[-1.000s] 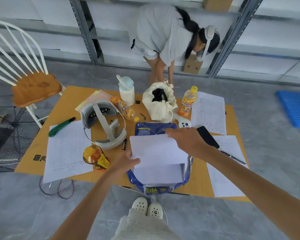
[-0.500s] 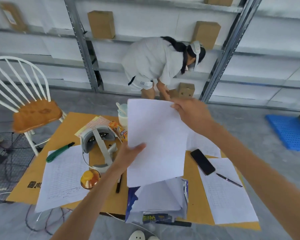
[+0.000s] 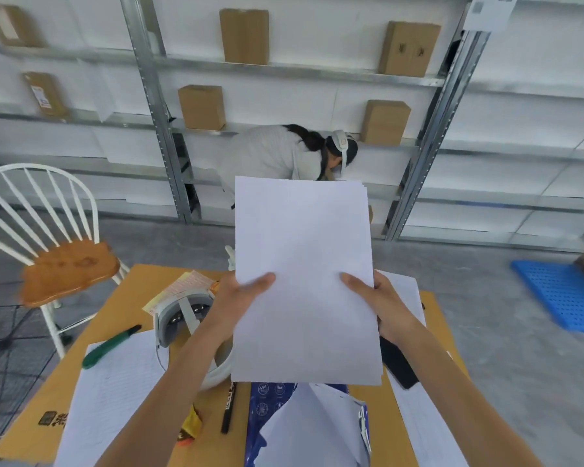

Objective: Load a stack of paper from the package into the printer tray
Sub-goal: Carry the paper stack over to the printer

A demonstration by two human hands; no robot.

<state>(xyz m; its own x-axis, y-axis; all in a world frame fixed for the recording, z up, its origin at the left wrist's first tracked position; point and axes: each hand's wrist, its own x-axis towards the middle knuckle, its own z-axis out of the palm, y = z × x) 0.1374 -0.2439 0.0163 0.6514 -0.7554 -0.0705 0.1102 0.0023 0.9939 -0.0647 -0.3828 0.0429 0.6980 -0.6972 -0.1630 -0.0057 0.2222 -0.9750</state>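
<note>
Paper stack point(image 3: 304, 281) now raised higher, white, upright, slightly fanned.

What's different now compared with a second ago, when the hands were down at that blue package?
The paper stack has come up out of the blue package and is now held upright in front of the camera. The right hand moved from the top edge to the right edge; the left hand holds the left edge. The package, headset and green knife stayed on the table.

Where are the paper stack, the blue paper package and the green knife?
paper stack point(image 3: 304, 264), head view, middle of the top sheet, held up in both hands.
blue paper package point(image 3: 267, 404), head view, printed blue wrapper at its torn top.
green knife point(image 3: 107, 347), head view, middle of its handle.
</note>
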